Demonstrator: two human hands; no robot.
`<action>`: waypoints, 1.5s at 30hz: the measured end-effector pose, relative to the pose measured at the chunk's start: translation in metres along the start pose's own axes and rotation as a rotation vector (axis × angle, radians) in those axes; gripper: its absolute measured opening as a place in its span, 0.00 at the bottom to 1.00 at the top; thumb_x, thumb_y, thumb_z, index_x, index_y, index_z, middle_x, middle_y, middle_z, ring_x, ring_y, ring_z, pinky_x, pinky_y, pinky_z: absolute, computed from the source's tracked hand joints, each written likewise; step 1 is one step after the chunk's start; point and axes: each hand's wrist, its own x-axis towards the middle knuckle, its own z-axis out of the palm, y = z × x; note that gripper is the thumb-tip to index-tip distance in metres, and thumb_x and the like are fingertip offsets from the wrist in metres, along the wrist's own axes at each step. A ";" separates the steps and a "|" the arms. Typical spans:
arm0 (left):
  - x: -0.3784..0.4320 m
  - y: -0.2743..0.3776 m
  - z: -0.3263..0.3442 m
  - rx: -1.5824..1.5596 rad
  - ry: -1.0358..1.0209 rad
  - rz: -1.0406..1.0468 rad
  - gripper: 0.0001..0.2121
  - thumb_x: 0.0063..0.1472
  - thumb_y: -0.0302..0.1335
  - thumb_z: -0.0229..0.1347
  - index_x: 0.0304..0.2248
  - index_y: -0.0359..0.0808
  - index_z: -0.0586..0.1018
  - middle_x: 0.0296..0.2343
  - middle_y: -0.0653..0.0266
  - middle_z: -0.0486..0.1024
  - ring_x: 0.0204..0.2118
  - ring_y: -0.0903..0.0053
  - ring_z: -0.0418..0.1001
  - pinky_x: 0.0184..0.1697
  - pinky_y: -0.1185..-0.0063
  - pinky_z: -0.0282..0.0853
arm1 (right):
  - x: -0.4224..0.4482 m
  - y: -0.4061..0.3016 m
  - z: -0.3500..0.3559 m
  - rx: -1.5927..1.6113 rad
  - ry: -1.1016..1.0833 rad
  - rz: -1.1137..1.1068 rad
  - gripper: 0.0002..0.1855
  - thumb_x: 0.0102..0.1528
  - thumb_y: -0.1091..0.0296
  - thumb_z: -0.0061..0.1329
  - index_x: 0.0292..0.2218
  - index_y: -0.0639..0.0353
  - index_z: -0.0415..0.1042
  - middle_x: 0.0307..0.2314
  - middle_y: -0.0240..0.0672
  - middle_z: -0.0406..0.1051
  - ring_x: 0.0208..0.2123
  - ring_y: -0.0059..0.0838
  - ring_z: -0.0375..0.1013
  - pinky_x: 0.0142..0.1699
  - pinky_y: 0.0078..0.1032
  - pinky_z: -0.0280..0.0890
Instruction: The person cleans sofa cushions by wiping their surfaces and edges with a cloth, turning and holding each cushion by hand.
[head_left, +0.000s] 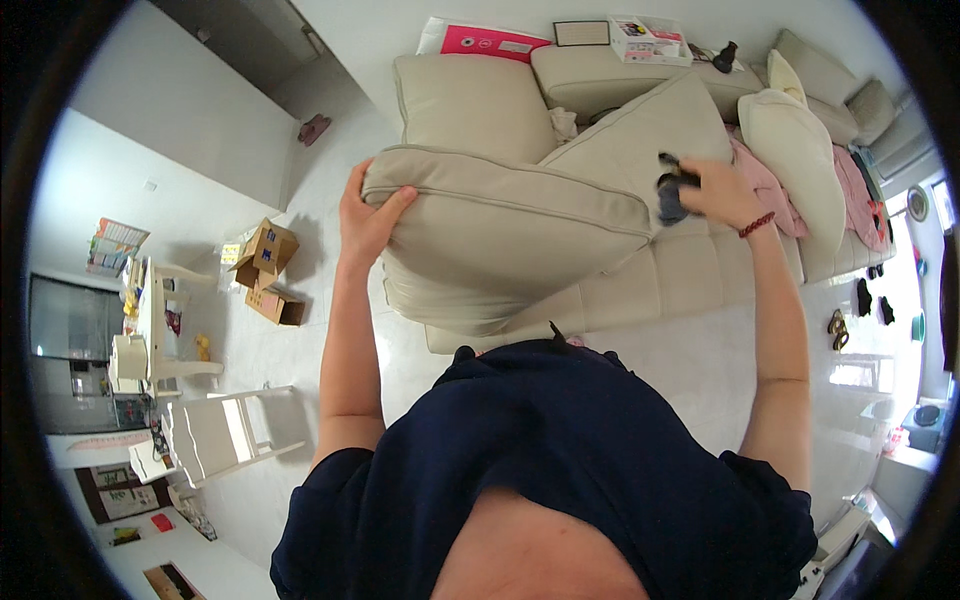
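Note:
My left hand (371, 214) grips the left end of a beige sofa cushion (510, 202), which stands tilted up over the sofa seat (645, 270). My right hand (716, 195) is raised over the seat, shut on a small dark cloth item (673, 199), somewhat blurred; its exact kind cannot be told. Behind the held cushion, another beige cushion (472, 105) leans at the left. A further beige cushion (645, 124) lies aslant near my right hand. Between these two sits a crumpled white cloth (562, 124).
Pink bedding (765, 180) and a cream pillow (795, 165) lie on the sofa's right. A white box (651, 41) rests on the backrest. Open cardboard boxes (266, 255) and a white chair (206, 439) stand at the left. Shoes (838, 330) lie on the floor at the right.

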 end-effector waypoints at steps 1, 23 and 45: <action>0.000 0.002 -0.003 -0.047 0.008 -0.028 0.25 0.47 0.29 0.63 0.44 0.31 0.69 0.35 0.60 0.73 0.37 0.76 0.72 0.40 0.79 0.68 | 0.004 -0.017 -0.009 0.096 0.112 0.010 0.22 0.45 0.62 0.47 0.39 0.67 0.68 0.31 0.50 0.70 0.31 0.37 0.70 0.36 0.31 0.63; -0.006 0.012 -0.010 -0.226 0.291 -0.088 0.22 0.49 0.31 0.64 0.41 0.31 0.72 0.34 0.64 0.73 0.35 0.79 0.69 0.39 0.82 0.65 | -0.024 0.049 0.114 1.428 0.607 0.458 0.20 0.49 0.69 0.42 0.44 0.67 0.66 0.32 0.39 0.71 0.33 0.28 0.71 0.36 0.25 0.66; -0.040 0.051 -0.072 0.246 0.212 -0.046 0.27 0.50 0.37 0.60 0.50 0.39 0.69 0.43 0.62 0.69 0.48 0.74 0.64 0.52 0.77 0.57 | 0.062 -0.069 0.084 1.624 0.684 -0.094 0.21 0.52 0.69 0.51 0.47 0.64 0.63 0.39 0.32 0.69 0.39 0.23 0.68 0.46 0.21 0.62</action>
